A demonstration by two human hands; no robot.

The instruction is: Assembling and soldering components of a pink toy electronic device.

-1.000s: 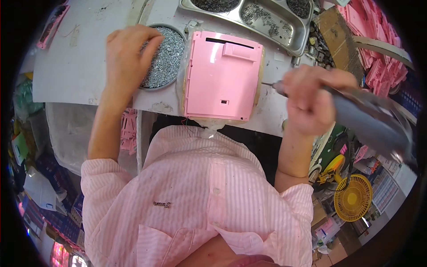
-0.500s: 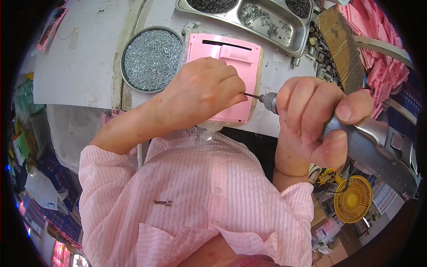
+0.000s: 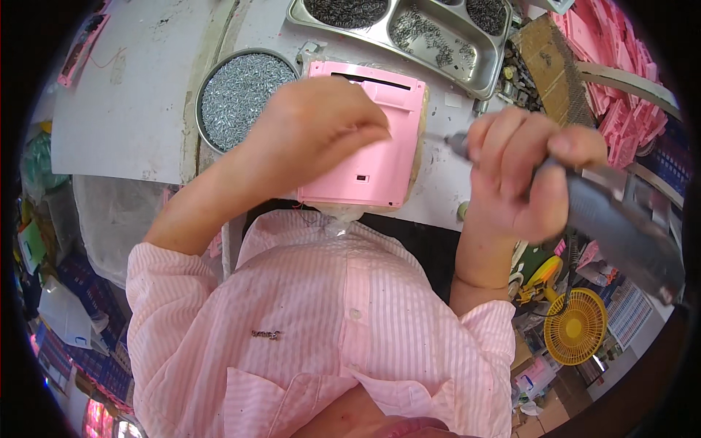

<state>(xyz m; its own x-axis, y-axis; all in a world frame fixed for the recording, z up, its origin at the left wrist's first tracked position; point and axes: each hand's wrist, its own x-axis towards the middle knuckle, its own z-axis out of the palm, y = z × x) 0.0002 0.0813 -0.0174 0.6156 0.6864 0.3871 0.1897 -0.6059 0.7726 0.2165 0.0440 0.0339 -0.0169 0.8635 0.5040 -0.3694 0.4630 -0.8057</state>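
My right hand [image 3: 522,171] grips a grey electric screwdriver [image 3: 617,226], its thin bit pointing left and standing apart from the work. Below my left hand [image 3: 321,120] lies a flat pink plastic panel [image 3: 365,164] with a dark slot along its far edge and a small square opening nearer me. The left fingers are pinched together over the panel's middle; whatever may be between them is hidden, and motion smears the hand. Clear plastic wrapping and a pad show under the panel's edges.
Left of the panel stands a round dish [image 3: 199,109] full of silvery screws [image 3: 237,95]. A metal compartment tray [image 3: 476,82] with dark screws and small springs is at the back. Pink parts [image 3: 621,95] pile up at the far right, beside cardboard [image 3: 551,66]. A yellow fan [image 3: 575,328] stands lower right.
The screwdriver bit has pulled away to the right from my left fingertips. My left hand has moved slightly left and up, uncovering the panel's small square opening.
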